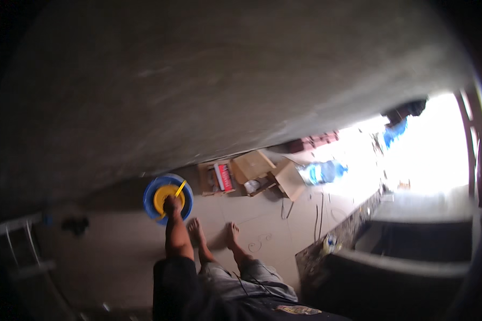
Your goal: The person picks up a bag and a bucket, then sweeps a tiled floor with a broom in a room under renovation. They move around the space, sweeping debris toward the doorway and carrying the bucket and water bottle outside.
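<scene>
My left hand [172,204] reaches down into a yellow round container [179,191] that sits inside a blue basin [151,188] on the floor. A bright yellow strip [181,187], perhaps a handle, sticks up over the container's far right side. The hand is dark and blurred, and its fingers are hidden, so whether they grip anything does not show. What the container holds cannot be made out. My right hand is out of view.
Right of the basin lie a cardboard tray with a red box [226,177], open cardboard boxes [251,167], a large clear bottle [322,172] and reddish blocks [313,142]. Thin wires lie on the tiles. A ladder-like frame [24,243] stands left. A grey wall [198,96] rises beyond.
</scene>
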### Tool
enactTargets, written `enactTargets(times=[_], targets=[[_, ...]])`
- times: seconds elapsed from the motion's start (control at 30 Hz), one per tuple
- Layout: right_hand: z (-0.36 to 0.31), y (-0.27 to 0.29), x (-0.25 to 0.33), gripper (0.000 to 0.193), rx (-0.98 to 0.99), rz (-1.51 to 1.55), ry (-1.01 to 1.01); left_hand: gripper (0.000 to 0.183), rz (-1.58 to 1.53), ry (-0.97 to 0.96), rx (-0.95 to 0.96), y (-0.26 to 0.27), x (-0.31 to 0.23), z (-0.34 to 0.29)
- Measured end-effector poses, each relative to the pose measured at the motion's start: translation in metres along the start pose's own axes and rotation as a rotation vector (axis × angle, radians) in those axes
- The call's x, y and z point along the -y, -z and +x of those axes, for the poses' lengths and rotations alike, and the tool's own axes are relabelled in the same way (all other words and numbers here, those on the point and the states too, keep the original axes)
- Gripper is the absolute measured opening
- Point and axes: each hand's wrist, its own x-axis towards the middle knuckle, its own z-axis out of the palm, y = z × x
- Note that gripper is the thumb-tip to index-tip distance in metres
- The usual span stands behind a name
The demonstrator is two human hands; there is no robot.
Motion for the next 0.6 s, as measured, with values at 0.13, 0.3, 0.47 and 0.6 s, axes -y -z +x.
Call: enactTargets(times=[0.13,0.3,0.47,0.6], targets=[[-0.078,0.01,-0.161,0.034,-0.053,0.361,-0.125,0.042,0.058,0.025,0.078,-0.007,-0.015,0.029],[-0.026,-0.01,-0.255,0.046,0.197,-0.342,-0.209,0.053,0.139,-0.003,0.125,-0.015,-0.033,0.032],[-0.046,-0.05,-0.262,0.017,-0.223,0.565,-0.475,0.058,0.458,-0.046,0.131,-0.073,-0.044,-0.031],[-0.065,-0.097,-0.28,0.016,-0.159,0.42,-0.642,0.053,0.914,-0.636,0.794,-0.136,-0.074,-0.151]])
